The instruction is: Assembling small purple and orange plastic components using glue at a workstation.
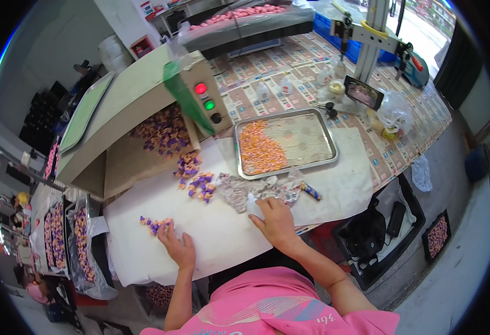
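On the white-covered tabletop, my left hand rests with its thumb apart, its fingertips at a short row of small purple and orange pieces. Between the thumb and fingers of my right hand is a small white squeeze bottle. A crumpled floral cloth lies just beyond that hand, with a blue patterned tube to its right. Farther back, a metal tray holds a layer of tiny orange and pink pieces on its left side.
At the left stands a tunnel-shaped machine with lit red and green buttons; purple and orange pieces spill from its opening. Small white bottles and a phone on a stand are at the back. Filled trays sit at far left.
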Demonstrator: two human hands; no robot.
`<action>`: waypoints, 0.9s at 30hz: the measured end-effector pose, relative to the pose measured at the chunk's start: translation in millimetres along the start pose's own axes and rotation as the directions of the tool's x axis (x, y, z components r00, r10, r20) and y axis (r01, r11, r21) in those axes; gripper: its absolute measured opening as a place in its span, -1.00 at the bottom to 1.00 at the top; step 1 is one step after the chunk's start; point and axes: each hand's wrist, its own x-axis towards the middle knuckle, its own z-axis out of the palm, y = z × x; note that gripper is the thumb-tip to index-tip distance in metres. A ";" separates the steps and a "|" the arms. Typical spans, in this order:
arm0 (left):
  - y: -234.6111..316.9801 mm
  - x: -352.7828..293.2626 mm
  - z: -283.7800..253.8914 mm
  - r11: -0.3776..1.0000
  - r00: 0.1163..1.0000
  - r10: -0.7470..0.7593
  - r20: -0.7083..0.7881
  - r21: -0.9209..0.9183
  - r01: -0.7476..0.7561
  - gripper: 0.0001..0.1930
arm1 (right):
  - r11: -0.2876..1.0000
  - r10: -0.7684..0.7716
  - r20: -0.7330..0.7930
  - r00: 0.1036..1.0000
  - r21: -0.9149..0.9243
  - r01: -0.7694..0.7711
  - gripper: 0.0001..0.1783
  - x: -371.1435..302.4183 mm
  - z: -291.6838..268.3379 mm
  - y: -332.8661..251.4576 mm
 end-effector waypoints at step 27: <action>-41.1 116.4 16.2 0.923 0.963 0.258 0.079 -0.313 -0.222 -0.72 | 0.574 0.455 0.394 0.799 0.556 -0.601 -0.55 5.1 37.4 -81.6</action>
